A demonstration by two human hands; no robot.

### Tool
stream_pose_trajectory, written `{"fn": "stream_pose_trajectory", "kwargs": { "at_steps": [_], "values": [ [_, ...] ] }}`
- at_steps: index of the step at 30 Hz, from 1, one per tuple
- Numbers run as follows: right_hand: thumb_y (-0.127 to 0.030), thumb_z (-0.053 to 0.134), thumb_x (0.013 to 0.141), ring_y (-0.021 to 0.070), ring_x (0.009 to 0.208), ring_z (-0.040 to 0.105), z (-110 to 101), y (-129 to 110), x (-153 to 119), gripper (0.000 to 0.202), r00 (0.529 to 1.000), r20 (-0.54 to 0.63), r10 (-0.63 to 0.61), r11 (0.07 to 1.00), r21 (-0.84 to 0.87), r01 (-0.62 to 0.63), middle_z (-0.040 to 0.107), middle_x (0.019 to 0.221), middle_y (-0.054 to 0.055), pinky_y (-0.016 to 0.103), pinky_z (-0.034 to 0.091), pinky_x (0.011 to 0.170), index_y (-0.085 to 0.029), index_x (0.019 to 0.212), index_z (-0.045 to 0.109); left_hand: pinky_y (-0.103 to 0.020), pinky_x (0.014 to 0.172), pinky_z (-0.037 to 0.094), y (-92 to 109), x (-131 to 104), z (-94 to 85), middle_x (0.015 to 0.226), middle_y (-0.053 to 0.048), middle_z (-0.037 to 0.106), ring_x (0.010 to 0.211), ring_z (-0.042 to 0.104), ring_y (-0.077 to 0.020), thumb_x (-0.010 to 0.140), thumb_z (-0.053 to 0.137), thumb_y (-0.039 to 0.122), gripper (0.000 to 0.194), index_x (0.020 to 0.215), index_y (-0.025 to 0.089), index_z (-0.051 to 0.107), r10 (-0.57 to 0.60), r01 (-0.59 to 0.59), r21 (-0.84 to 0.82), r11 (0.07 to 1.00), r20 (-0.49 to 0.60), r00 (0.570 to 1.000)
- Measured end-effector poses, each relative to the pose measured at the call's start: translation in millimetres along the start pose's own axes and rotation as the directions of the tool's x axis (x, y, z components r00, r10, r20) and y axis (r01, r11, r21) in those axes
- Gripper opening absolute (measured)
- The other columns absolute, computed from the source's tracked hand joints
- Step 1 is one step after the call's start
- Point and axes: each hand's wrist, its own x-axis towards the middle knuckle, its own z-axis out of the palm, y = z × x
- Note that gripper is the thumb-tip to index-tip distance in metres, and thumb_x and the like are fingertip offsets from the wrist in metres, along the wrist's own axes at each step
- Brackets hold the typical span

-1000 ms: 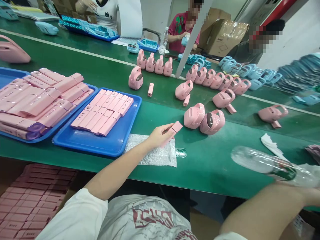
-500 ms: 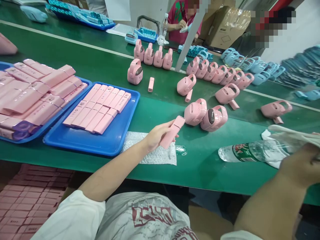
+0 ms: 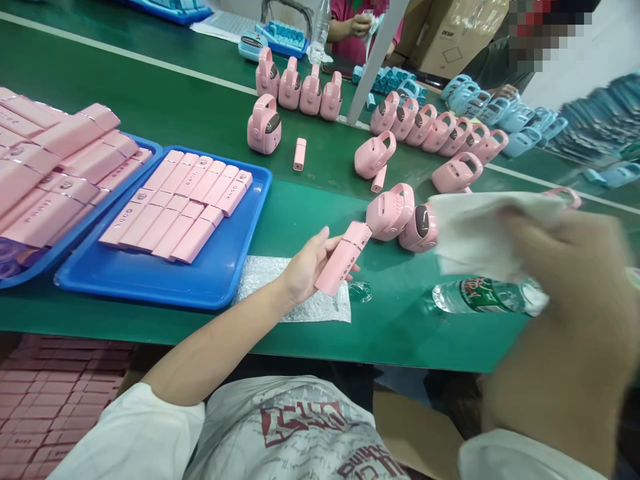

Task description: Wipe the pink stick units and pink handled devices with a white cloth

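Note:
A pink rectangular stick with a silver band and dark lettering is in my left hand, tilted above a sheet of bubble wrap. My right hand, blurred by motion, grips a white cloth over a water bottle lying on its side. Just beyond the stick stand two pink rounded devices with handles, the right one partly covered by the cloth. To the left, a blue tray holds several similar pink sticks.
A heaped tray of pink sticks is at the far left. Rows of pink devices stand farther back, with blue ones behind. A metal post rises mid-table. Across it, a person's hand holds something white.
My right hand has brought the white cloth leftward, over the bottle and toward the stick. The stick has turned in my left hand, so its lettering now shows. The view has shifted slightly.

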Motion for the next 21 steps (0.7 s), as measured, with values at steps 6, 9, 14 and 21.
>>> {"fn": "stream_pose_trajectory", "kwargs": {
  "at_steps": [6,9,14,21],
  "values": [
    [-0.023,0.048,0.088,0.0253,0.094,0.066,113.4,-40.5,-65.3,0.026,0.736,-0.014,-0.677,0.688,0.341,0.64,0.071,0.097,0.008,0.039,0.054,0.08,-0.017,0.101,0.069,-0.023,0.056,0.045,-3.0,1.5,-2.4,0.085,-0.01,0.064,0.066,0.058,-0.0144,0.084,0.013,0.077,0.09,0.117,0.009,0.062,0.022,-0.022,-0.02,1.0,-0.005,1.0],
    [-0.017,0.045,0.091,0.0263,0.127,0.051,142.3,-44.3,-94.7,0.035,0.436,-0.051,-0.898,0.39,0.364,0.846,0.063,0.125,0.013,0.047,0.042,0.106,-0.015,0.121,0.061,-0.024,0.053,0.043,-2.2,4.5,-3.9,0.08,-0.011,0.064,0.069,0.06,-0.0173,0.08,0.006,0.08,0.097,0.117,0.01,0.061,0.054,-0.057,-0.083,0.995,-0.035,0.998],
    [-0.023,0.044,0.093,0.0235,0.122,0.056,150.7,-39.8,-93.2,0.035,0.41,-0.052,-0.911,0.358,0.396,0.846,0.066,0.121,0.009,0.046,0.045,0.106,-0.02,0.125,0.059,-0.026,0.055,0.046,-2.9,6.9,-4.4,0.083,-0.013,0.065,0.081,0.063,-0.0231,0.077,0.01,0.084,0.098,0.119,0.011,0.06,0.081,-0.087,-0.067,0.994,-0.081,0.993],
    [-0.029,0.043,0.094,0.0251,0.122,0.056,157.5,-39.9,-90.7,0.035,0.439,-0.084,-0.895,0.353,0.469,0.809,0.065,0.123,0.009,0.047,0.044,0.106,-0.021,0.123,0.061,-0.022,0.049,0.043,-6.2,6.9,-4.6,0.076,-0.009,0.062,0.073,0.063,-0.0187,0.084,0.02,0.077,0.083,0.117,0.012,0.059,0.117,-0.127,-0.077,0.989,-0.123,0.986]
  ]
}}
